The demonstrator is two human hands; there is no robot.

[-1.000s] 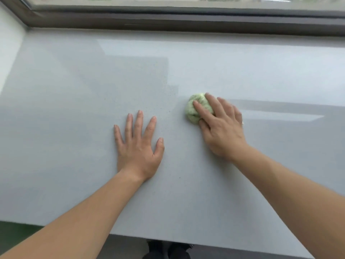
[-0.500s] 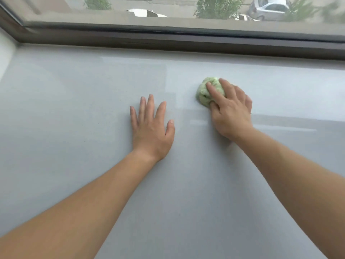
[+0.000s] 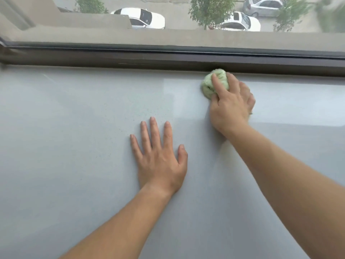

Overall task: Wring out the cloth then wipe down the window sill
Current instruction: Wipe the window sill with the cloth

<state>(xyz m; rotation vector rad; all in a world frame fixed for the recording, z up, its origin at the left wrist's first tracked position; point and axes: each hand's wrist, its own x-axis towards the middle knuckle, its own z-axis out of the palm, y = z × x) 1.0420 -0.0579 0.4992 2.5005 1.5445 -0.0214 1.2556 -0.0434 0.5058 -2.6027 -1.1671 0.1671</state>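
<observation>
head view: the pale green bunched-up cloth [image 3: 206,87] is a fluffy, rounded wad at the far edge of the glossy pale grey window sill [image 3: 74,128], touching the dark brown window frame [image 3: 149,57]. the right hand [image 3: 230,107] grips it from above, forefinger laid over the top and thumb tucked against its near side. the left hand [image 3: 160,161] lies flat on the sill nearer the person, fingers straight and spread, holding nothing, well apart from the cloth.

the right fingers cover much of the wad; only its left and far parts show, plus a sliver of green by the little-finger side. those outer fingers are blurred. both forearms are cut off at the picture's edges. through the glass, white parked cars [image 3: 141,16] and trees [image 3: 211,8] show.
</observation>
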